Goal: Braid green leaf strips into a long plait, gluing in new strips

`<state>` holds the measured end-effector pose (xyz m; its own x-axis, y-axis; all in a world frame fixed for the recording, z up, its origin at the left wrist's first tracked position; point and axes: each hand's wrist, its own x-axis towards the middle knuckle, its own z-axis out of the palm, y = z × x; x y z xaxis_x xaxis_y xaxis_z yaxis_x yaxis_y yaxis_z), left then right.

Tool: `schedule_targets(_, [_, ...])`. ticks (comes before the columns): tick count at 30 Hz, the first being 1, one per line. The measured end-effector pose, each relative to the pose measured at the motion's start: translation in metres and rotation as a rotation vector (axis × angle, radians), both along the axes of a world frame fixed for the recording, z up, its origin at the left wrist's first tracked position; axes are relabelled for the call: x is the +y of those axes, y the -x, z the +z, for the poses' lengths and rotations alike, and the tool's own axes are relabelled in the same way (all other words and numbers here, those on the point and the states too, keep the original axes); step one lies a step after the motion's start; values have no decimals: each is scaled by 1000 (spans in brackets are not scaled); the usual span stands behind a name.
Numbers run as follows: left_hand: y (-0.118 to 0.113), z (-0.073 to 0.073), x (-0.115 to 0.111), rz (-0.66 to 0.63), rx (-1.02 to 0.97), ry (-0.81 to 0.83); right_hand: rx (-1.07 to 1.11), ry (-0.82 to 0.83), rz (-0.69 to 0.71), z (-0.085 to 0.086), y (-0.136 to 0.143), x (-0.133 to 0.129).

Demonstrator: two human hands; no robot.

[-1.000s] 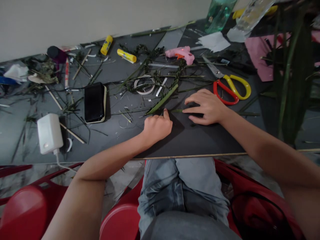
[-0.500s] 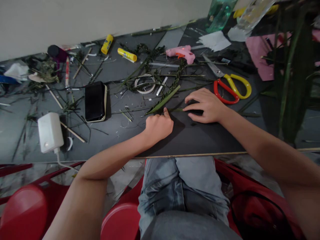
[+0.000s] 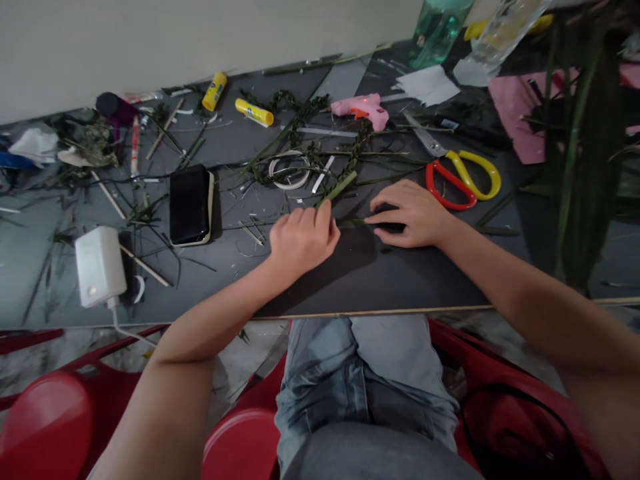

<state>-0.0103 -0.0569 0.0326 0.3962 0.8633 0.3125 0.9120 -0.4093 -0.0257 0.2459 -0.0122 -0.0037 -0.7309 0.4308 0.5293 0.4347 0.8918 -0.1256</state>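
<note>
A thin green leaf strip (image 3: 353, 221) spans the gap between my two hands, low over the dark tabletop. My left hand (image 3: 304, 239) is closed at the strip's left end, fingers curled and thumb side toward the strip. My right hand (image 3: 413, 215) has a fingertip on its right end, the other fingers bent and slightly apart. A wider green leaf piece (image 3: 344, 186) sticks out beyond my left knuckles, its lower part hidden by that hand. Scissors (image 3: 457, 170) with red and yellow handles lie just beyond my right hand.
Behind my hands are a pink glue gun (image 3: 363, 109), a white tape ring (image 3: 289, 169), yellow glue sticks (image 3: 254, 112) and braided leaves (image 3: 355, 143). To the left lie a black phone (image 3: 189, 205) and a white charger (image 3: 101, 265). The table edge (image 3: 370, 311) runs before my lap.
My left hand has shifted slightly left and curled; its extended index finger is now folded in. It covers the lower part of the wide leaf. My right hand stays almost still.
</note>
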Motion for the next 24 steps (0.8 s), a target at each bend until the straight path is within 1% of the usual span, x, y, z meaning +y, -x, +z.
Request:
schedule_targets(1, [6, 4, 6, 34, -44, -7, -5, -5, -12, 0, 0, 0])
schedule_targets(3, [20, 11, 21, 92, -128, 44, -17, -9, -40, -1, 1, 0])
schedule_targets(5, [36, 16, 36, 108, -177, 170, -37, 0, -65, -3, 1, 0])
schedule_targets(6, [43, 17, 42, 93, -181, 260, -38, 8, -73, -4, 0, 0])
schedule_targets(8, [54, 19, 52, 23, -154, 450, -31, 45, -90, -6, 0, 0])
schedule_targets(10, [60, 20, 59, -52, -136, 576, -19, 89, -112, -7, -1, 0])
schedule_targets(12, [61, 22, 62, -110, -174, 674, 7, 107, -161, -5, -2, -1])
schedule_targets(15, [57, 29, 63, -152, -314, 826, 63, 94, -287, 0, -5, -3])
schedule_targets(17, [54, 33, 62, -137, -381, 879, 83, 65, -333, 3, -8, -4])
schedule_targets(19, [53, 35, 61, -104, -415, 901, 73, -8, -304, 3, -10, -5])
schedule_targets(22, [55, 31, 62, -94, -523, 910, -6, -118, -214, 4, -7, -6])
schedule_targets(24, [58, 26, 65, -100, -631, 898, -54, -128, -205, 7, -3, -7])
